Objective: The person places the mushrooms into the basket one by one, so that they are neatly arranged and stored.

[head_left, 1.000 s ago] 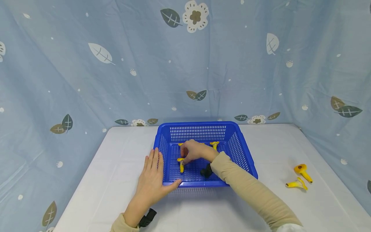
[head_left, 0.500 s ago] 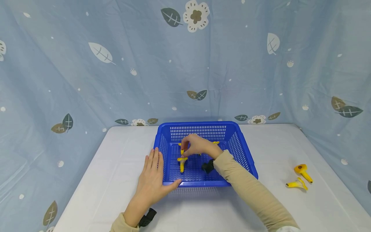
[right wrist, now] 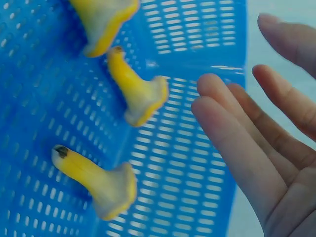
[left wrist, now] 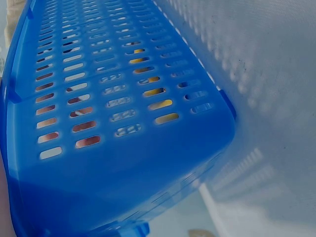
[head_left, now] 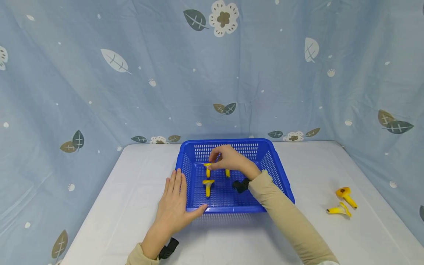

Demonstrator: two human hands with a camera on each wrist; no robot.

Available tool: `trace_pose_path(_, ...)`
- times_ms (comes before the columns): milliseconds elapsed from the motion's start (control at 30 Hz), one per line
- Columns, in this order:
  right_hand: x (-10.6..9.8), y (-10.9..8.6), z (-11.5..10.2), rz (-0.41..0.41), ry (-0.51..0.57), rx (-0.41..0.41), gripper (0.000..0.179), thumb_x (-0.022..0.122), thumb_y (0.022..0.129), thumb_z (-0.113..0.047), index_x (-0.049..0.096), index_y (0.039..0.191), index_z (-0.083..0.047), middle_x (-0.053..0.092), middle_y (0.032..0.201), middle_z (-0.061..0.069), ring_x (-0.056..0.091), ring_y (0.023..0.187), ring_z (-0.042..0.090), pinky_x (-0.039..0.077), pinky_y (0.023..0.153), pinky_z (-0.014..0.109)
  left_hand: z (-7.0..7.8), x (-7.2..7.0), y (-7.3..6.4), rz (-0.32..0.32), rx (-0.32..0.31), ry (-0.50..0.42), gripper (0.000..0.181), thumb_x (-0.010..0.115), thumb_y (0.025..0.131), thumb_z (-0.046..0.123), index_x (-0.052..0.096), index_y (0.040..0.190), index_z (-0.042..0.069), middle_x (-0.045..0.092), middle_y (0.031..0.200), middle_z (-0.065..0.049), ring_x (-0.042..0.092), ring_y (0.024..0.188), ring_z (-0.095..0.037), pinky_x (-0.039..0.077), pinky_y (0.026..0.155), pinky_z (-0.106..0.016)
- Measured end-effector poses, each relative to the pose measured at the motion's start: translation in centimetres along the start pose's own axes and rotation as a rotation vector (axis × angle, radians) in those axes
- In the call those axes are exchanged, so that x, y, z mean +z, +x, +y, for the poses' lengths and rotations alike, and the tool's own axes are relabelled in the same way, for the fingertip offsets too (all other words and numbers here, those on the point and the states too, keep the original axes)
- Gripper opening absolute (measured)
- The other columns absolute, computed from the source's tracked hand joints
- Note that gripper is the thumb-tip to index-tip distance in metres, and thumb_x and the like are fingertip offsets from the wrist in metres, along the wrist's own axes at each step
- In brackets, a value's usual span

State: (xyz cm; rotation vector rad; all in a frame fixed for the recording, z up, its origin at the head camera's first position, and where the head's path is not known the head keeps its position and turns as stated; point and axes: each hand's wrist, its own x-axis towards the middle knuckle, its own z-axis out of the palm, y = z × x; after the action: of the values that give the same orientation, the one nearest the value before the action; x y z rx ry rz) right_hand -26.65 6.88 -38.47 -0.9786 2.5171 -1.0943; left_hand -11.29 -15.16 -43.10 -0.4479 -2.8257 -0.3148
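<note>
A blue plastic basket point(head_left: 232, 210) stands on the table, with yellow mushrooms inside. One mushroom point(head_left: 208, 188) lies front left, another mushroom point(head_left: 208, 173) behind it, and the stem of a third mushroom point(head_left: 227, 173) shows below my right hand point(head_left: 228, 158). That hand hovers over the back of the basket, holding nothing; its relaxed, spread fingers point(right wrist: 232, 143) show in the right wrist view beside the mushrooms point(right wrist: 106, 190). My left hand point(head_left: 173, 206) rests on the basket's left front corner, fingers straight along the left rim and thumb along the front rim.
Two more yellow mushrooms, one with a brown-topped cap point(head_left: 343, 192) and one on its side point(head_left: 339, 210), lie on the white table point(head_left: 311, 165) to the right. A blue patterned curtain point(head_left: 165, 73) hangs behind and along both sides.
My right hand has let go of the front left mushroom and risen back and slightly right, uncovering the mushroom behind it. The left hand has stayed on the basket.
</note>
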Motion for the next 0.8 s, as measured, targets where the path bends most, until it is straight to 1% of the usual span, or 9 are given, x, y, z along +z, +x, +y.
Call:
trace_pose_path(67,-0.3,-0.3,-0.2,0.022,0.009,0.017,0.018,0.081,0.083,-0.017,0.072,0.096,-0.007,0.068,0.091,-0.001,0.066,0.085,0.018,0.057,0.075,0.028,0.0,0.0,0.0,-0.003,-0.002,-0.003,0.12,0.059,0.08,0.075,0.022,0.15,-0.014,0.011,0.16,-0.031,0.002,0.15,-0.039,0.011,0.12,-0.054)
trace_pose_path(167,-0.7,-0.9,-0.5,0.047,0.018,0.013,0.017,0.08,0.084,-0.017,0.072,0.096,-0.008,0.068,0.093,0.0,0.067,0.083,0.015,0.057,0.075,0.028,0.0,0.0,0.0,-0.002,-0.005,0.002,0.12,0.06,0.08,0.075,0.023,0.15,-0.014,0.012,0.16,-0.031,0.003,0.15,-0.039,0.011,0.12,-0.054)
trace_pose_path(400,-1.8,-2.6,-1.4,0.135,0.009,-0.034,0.017,0.079,0.086,-0.019,0.071,0.096,-0.008,0.069,0.093,0.0,0.068,0.083,0.019,0.057,0.072,0.029,0.0,0.1,0.1,-0.001,-0.007,0.0,0.119,0.059,0.08,0.075,0.024,0.15,-0.014,0.012,0.16,-0.031,0.004,0.15,-0.04,0.011,0.12,-0.053)
trace_pose_path(567,-2.4,-4.3,-1.9,0.22,0.022,-0.025,0.013,0.077,0.087,-0.02,0.072,0.093,-0.01,0.068,0.09,-0.001,0.067,0.081,0.018,0.056,0.068,0.031,0.0,0.2,0.1,-0.001,-0.012,0.0,0.12,0.058,0.08,0.077,0.024,0.15,-0.014,0.012,0.16,-0.031,0.003,0.15,-0.039,0.01,0.121,-0.053)
trace_pose_path(667,-2.5,-5.4,-2.0,0.269,0.036,-0.02,0.009,0.076,0.089,-0.019,0.072,0.092,-0.012,0.069,0.091,-0.001,0.068,0.083,0.018,0.057,0.071,0.033,0.1,0.2,0.1,-0.005,-0.015,-0.005,0.12,0.057,0.08,0.077,0.024,0.15,-0.014,0.012,0.16,-0.031,0.002,0.15,-0.038,0.009,0.121,-0.053)
trace_pose_path(800,-2.7,-7.0,-2.2,0.329,0.024,-0.038,0.008,0.074,0.09,-0.02,0.072,0.092,-0.013,0.07,0.092,-0.002,0.068,0.084,0.016,0.057,0.075,0.035,0.1,0.1,0.0,-0.011,-0.017,-0.008,0.12,0.056,0.08,0.078,0.023,0.15,-0.014,0.011,0.16,-0.03,0.001,0.15,-0.038,0.009,0.121,-0.052)
